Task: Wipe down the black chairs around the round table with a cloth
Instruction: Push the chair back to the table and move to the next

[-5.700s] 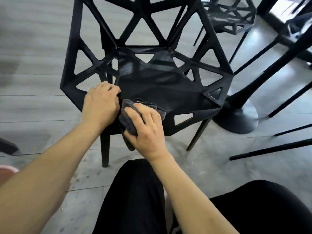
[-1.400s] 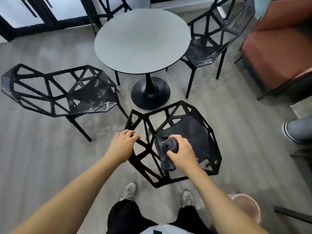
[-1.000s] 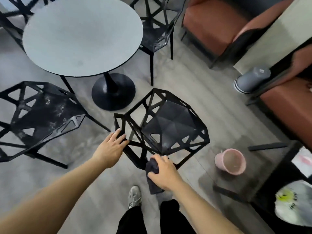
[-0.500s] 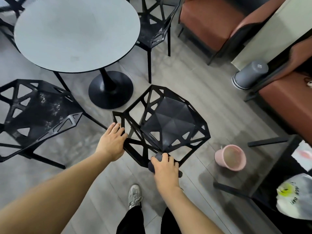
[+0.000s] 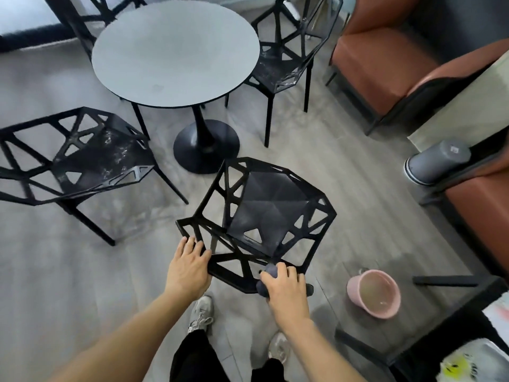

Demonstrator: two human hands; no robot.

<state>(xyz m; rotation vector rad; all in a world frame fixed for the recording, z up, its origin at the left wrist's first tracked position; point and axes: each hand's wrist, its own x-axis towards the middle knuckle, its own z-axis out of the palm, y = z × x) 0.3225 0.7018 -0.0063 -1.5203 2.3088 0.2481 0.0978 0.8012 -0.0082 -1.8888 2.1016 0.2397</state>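
Note:
A black lattice chair [image 5: 264,213] stands right in front of me, its backrest rim nearest to me. My left hand [image 5: 188,267] grips the left part of that rim. My right hand [image 5: 286,285] holds a dark grey cloth [image 5: 265,279] bunched against the right part of the rim; most of the cloth is hidden under the hand. A second black chair [image 5: 82,155] with whitish smears on its seat stands to the left. A third smeared chair [image 5: 286,51] is at the far right of the round grey table [image 5: 176,51].
A pink bucket [image 5: 373,293] sits on the floor just right of my chair. A grey cylinder [image 5: 435,161] lies further right, beside orange-brown sofas [image 5: 385,56]. The table's black pedestal base [image 5: 206,144] is just beyond the chair. My shoes [image 5: 202,312] are below it.
The view has swung so the table sits more to the centre. My right hand with the cloth stays on the backrest rim, my left hand still on the rim's left part.

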